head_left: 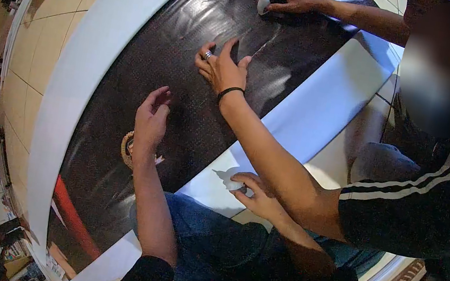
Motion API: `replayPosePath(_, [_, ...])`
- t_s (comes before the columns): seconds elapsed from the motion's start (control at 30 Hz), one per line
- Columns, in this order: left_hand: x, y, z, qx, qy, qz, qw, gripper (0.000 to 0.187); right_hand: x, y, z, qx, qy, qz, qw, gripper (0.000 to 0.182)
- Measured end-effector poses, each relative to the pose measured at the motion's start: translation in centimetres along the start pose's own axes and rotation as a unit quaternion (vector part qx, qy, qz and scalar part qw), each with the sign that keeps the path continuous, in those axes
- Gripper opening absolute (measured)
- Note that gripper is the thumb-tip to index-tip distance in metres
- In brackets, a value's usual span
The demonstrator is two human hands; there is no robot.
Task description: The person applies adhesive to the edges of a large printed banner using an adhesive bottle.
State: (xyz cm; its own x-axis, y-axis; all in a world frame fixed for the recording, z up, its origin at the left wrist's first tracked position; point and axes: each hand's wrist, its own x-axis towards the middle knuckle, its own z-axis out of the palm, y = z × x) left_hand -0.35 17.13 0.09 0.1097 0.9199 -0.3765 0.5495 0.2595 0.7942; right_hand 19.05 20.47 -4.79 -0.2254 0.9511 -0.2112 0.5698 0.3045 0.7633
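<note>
My left hand (150,122) is over the dark, shiny sheet (119,99), its fingers loosely bent and apart with nothing in them. Partly hidden behind that wrist lies a tan ring-shaped roll (127,151), perhaps tape. Lower right, my right hand (260,199) grips a small white bottle with a pointed tip (230,181) above the white border strip (203,181). Another person's hand (226,69), with a ring and a dark wristband, is spread low over the sheet. That person's other hand (293,0) holds a similar white bottle (263,2) at the far side.
The other person (417,202) sits close on the right, one arm reaching across above my right forearm. A thin pale line (266,45) runs along the sheet. A red strip (75,217) lies at its lower left. Beyond the curved white edge (80,63) is tiled floor (37,55).
</note>
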Motion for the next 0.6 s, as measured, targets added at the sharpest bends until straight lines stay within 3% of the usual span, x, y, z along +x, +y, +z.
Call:
replayPosePath(0.03, [-0.1,0.2,0.1,-0.005,0.003,-0.005,1.0,0.043,-0.3,0.4,-0.5,0.019,-0.016,-0.073,0.997,0.068])
replayPosePath(0.07, [-0.1,0.5,0.2,-0.009,0.005,-0.012,1.0,0.043,-0.3,0.5,-0.4,0.021,-0.017,-0.074,0.997,0.068])
replayPosePath(0.13, [0.0,0.4,0.2,0.001,0.006,-0.018,1.0,0.044,-4.7,-1.2,-0.6,0.222,-0.019,-0.046,0.974,0.06])
replayPosePath(0.2, [0.1,0.2,0.2,0.01,0.007,-0.023,1.0,0.044,-9.4,-2.7,-0.9,0.412,-0.019,-0.016,0.911,0.053])
replayPosePath(0.3, [0.2,0.1,0.2,0.013,-0.002,-0.022,1.0,0.045,-17.0,-5.2,-1.5,0.667,-0.02,0.027,0.744,0.043])
replayPosePath(0.43, [-0.2,0.4,0.2,0.005,0.007,-0.027,1.0,0.044,-26.1,-8.0,-1.7,0.904,-0.016,0.08,0.42,0.031])
replayPosePath(0.6, [-0.1,-0.2,0.0,0.001,0.004,-0.014,1.0,0.044,-26.3,-7.5,-2.3,0.898,0.001,0.102,0.427,0.03])
